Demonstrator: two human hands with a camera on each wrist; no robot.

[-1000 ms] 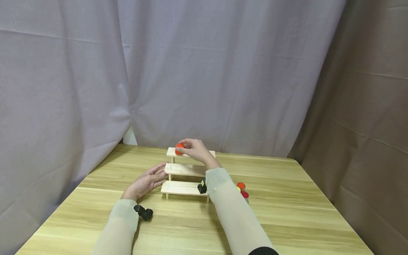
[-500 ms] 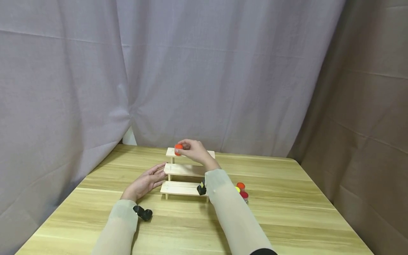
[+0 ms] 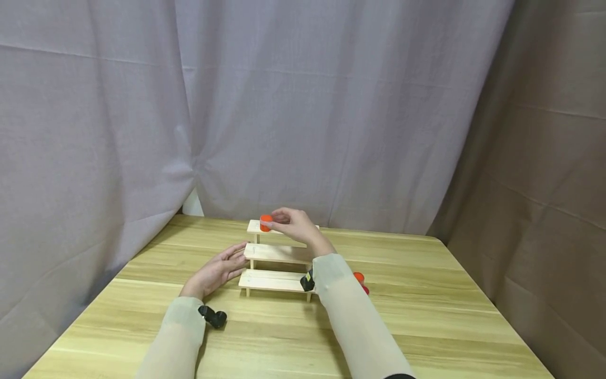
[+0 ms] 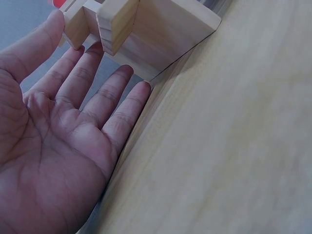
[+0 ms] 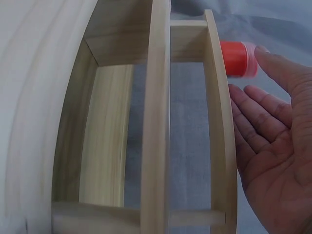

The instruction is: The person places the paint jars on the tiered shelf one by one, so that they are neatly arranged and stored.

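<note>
A: Covering behind the left hand (image 3: 213,273)?
B: Pale sleeve (image 3: 172,337); black, rounded wrist unit (image 3: 213,317) alongside.
A: Behind the right hand (image 3: 297,226)?
B: Matching sleeve (image 3: 360,316); black wrist camera (image 3: 307,282), yellow marking (image 3: 309,275); black patch (image 3: 400,376) farther back.

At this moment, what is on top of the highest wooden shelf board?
An orange-red cylindrical container stands on the board, near its left end, the right hand touching it. That hand covers part of the board; anything behind it cannot be seen.
</note>
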